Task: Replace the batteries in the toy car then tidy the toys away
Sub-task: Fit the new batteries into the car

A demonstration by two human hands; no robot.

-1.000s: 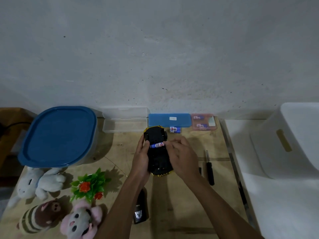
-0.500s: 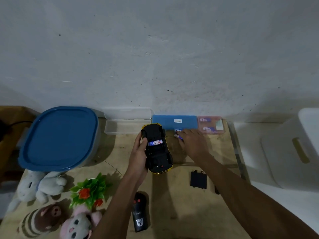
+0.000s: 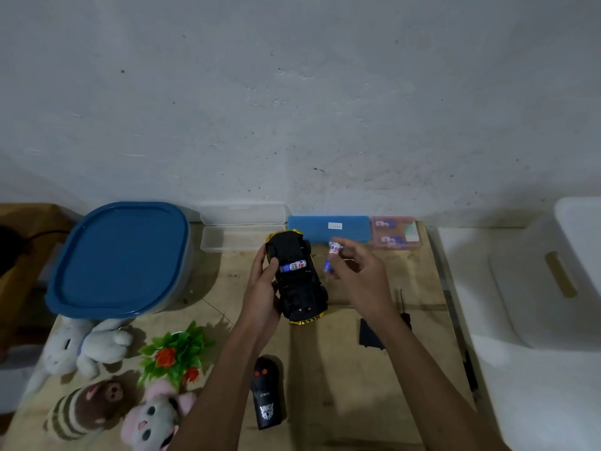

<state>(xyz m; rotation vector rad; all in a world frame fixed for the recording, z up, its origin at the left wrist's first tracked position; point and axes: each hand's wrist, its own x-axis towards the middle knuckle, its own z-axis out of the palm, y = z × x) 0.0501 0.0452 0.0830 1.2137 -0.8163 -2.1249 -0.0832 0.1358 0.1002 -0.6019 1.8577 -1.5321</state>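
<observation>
Holding the toy car [image 3: 297, 284] belly-up on the table [image 3: 325, 385], one battery [image 3: 294, 265] seated and another at my right fingertips.
My left hand [image 3: 260, 288] grips the car's left side at mid-table, thumb curled over the chassis, just near of the blue case [image 3: 328, 227]. The seated battery lies across the open bay. My right hand [image 3: 361, 278] hovers just right of the car, thumb and fingertips pinching a second battery [image 3: 328, 265], which is blurred. A third battery [image 3: 335, 247] lies by the blue case's near edge. The black cover [image 3: 369, 333] lies near right, partly under my forearm, and the remote [image 3: 268, 398] sits between my arms. The blue-lidded tub [image 3: 120, 258] stands far left, with plush toys [image 3: 87, 346] near left.
</observation>
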